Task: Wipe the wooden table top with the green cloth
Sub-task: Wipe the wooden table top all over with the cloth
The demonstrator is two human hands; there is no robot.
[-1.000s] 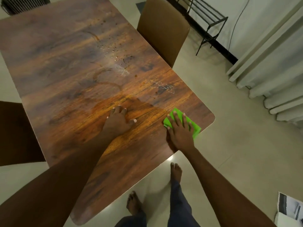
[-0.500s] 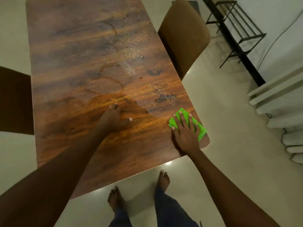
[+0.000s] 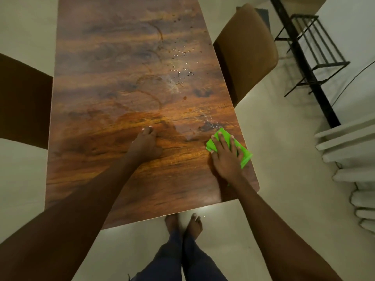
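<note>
Right hand [image 3: 225, 159] — fingers straight — presses the green cloth [image 3: 246, 156] at four o'clock on the surface [image 3: 121, 57]. Left hand [image 3: 145, 148] rests relaxed, holding nothing.

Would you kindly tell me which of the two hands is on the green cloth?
The right hand presses flat on the green cloth near the right edge of the table; the left hand rests on bare wood, touching no cloth.
</note>
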